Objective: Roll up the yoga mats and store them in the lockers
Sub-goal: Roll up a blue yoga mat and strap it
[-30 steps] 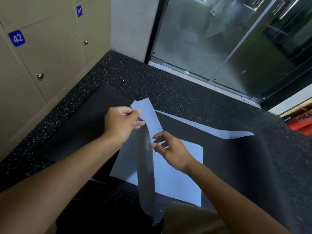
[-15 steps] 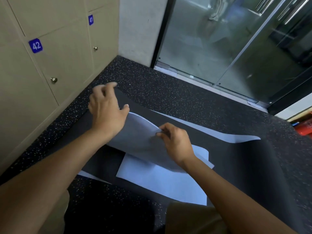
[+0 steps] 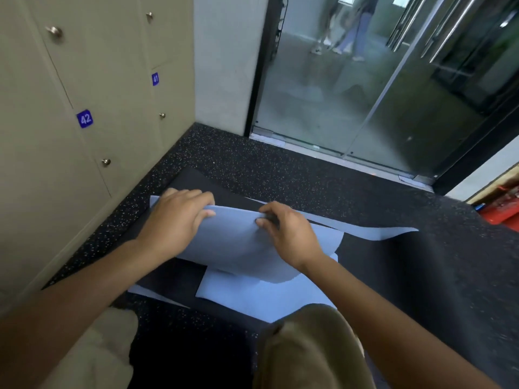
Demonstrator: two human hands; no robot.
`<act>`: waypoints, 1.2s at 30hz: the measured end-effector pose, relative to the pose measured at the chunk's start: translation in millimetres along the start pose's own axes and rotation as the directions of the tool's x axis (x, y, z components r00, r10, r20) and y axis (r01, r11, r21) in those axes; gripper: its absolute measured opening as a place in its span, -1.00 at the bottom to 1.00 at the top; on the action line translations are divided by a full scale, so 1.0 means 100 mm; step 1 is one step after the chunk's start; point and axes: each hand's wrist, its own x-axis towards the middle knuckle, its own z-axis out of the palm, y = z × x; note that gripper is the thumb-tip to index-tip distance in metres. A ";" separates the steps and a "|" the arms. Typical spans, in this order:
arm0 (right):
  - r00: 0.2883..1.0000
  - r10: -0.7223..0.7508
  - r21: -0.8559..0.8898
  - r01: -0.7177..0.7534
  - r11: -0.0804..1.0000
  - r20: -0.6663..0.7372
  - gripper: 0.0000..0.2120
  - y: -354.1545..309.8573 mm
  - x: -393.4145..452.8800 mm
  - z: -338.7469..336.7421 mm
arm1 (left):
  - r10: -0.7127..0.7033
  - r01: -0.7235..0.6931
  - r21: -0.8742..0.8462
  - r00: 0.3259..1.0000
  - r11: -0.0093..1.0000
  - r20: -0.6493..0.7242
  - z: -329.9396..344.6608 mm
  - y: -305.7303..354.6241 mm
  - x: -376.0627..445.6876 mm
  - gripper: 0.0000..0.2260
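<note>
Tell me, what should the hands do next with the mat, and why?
Probably tuck the folded edge under and start rolling it away. Both the left hand and right hand already hold the blue-grey mat at its curled-over edge, yet it is only a loose fold, not a roll.

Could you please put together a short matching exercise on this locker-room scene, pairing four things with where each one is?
Things
1. left hand
2. right hand
3. locker number plate 42
4. red object

Places
A. at the far right edge of the floor, beside the wall
B. on a beige locker door at the left
C. gripping the left part of the blue yoga mat's raised fold
D. gripping the right part of the same raised fold

Pairs: 1-C, 2-D, 3-B, 4-A
</note>
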 end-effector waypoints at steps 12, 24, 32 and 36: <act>0.998 0.050 -0.089 -0.053 0.995 -0.031 -0.82 -0.15 -0.74 -0.81 | -0.059 0.056 0.041 0.995 0.998 0.083 -0.95 0.40 -0.27 -0.90; 0.978 -0.174 -0.027 0.172 0.985 -0.117 -0.88 -0.98 -1.80 -1.30 | 0.012 -0.008 -0.048 0.997 0.999 0.078 -2.02 0.96 -1.24 -0.80; 0.958 -0.272 0.017 0.274 0.962 -0.087 -0.89 -1.24 -2.80 -1.26 | -0.085 0.099 -0.190 0.993 0.977 0.082 -2.32 1.43 -2.24 -0.79; 0.966 -0.260 0.061 0.260 0.964 -0.016 -0.89 -1.29 -3.24 -1.20 | -0.119 0.149 -0.228 0.983 0.962 0.140 -2.33 1.57 -2.67 -0.76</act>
